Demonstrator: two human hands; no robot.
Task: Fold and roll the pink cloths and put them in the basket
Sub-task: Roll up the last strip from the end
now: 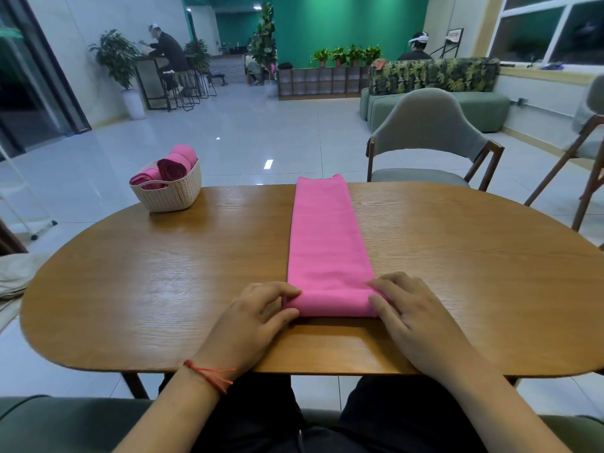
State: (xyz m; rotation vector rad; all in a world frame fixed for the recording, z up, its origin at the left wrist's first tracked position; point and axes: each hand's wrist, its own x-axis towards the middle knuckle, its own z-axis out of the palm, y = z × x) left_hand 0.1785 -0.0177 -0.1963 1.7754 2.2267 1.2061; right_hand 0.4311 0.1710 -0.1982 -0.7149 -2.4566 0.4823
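A pink cloth (323, 237), folded into a long narrow strip, lies across the middle of the wooden table (163, 289), running from the far edge toward me. Its near end is curled over into a small roll. My left hand (258, 312) pinches the left end of that roll between thumb and fingers. My right hand (408, 308) presses on its right end with fingers curled over it. A white woven basket (178, 191) stands at the table's far left and holds three rolled pink cloths (173, 166).
A grey chair (428, 142) with wooden legs stands beyond the far edge of the table, and part of another chair (585, 152) shows at the right. A light fabric (13, 276) lies off the table's left end. People sit far back in the room.
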